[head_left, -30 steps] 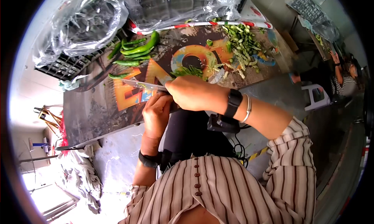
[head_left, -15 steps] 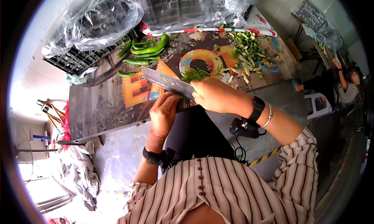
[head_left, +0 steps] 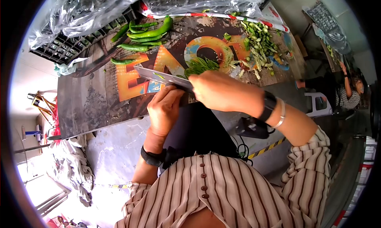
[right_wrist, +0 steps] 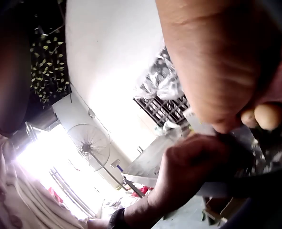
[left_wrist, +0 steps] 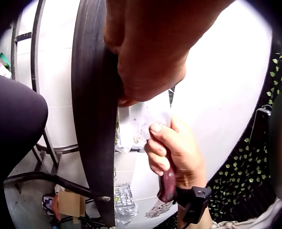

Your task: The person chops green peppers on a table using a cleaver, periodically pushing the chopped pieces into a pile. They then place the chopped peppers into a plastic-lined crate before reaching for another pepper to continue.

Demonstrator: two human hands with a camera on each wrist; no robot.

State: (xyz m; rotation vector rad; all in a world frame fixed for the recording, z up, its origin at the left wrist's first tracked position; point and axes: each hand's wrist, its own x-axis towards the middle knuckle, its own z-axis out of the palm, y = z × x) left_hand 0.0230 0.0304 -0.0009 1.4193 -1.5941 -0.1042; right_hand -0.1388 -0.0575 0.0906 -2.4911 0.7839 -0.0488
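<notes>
Frame centre: the right hand grips a knife, probably stiff, best held by its handle. Left hand: grip hidden, cannot tell.

1. Right hand: fingers curled, thumb lying just ahead of them; right wrist to the fingers' right.
2. Left hand: fingers bent, just beside the right fingers; left wrist behind them, toward the torso.
3. Both forearms slant together toward the fingers.
</notes>
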